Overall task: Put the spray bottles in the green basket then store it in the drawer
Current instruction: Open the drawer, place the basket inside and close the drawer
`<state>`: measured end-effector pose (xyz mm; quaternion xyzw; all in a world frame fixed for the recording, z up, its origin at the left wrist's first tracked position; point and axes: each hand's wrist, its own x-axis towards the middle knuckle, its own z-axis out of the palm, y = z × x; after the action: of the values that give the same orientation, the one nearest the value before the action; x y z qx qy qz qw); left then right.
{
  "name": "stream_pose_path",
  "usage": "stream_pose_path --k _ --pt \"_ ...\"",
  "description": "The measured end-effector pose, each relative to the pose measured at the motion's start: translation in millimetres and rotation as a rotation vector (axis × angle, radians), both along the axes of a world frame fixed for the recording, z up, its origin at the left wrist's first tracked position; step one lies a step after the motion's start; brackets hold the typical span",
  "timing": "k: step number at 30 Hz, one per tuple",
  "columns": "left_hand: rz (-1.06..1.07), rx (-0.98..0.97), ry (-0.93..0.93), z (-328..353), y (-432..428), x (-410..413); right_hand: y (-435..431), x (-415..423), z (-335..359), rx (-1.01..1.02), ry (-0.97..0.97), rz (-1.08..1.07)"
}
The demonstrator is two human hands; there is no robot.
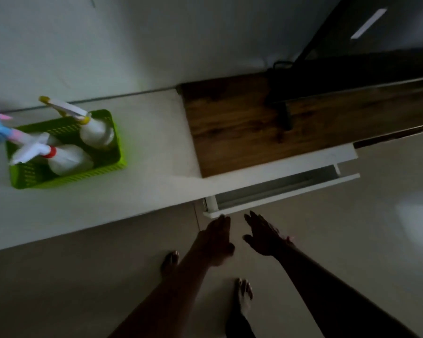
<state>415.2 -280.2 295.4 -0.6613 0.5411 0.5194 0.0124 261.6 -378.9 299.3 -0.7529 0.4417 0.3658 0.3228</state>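
A green basket stands on the white cabinet top at the left. It holds three white spray bottles: one with a yellow collar, one with a red collar, and one with a blue and pink head at the left edge. Below the cabinet top, a white drawer stands partly open. My left hand reaches to the drawer front's left end, fingertips at its edge. My right hand hovers just below the drawer front, fingers spread, holding nothing.
A dark wooden board covers the right part of the cabinet top, with a black stand on it. Pale tiled floor lies below. My bare feet stand near the cabinet. The scene is dim.
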Motion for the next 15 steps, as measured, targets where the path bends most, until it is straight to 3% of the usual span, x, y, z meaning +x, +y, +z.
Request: stream_pose_path --k 5,15 --pt "-0.019 0.055 -0.085 -47 -28 -29 -19 -16 -45 -0.079 -0.028 0.113" --pt "0.13 0.096 -0.202 -98 -13 -65 -21 -45 -79 -0.118 -0.131 0.089"
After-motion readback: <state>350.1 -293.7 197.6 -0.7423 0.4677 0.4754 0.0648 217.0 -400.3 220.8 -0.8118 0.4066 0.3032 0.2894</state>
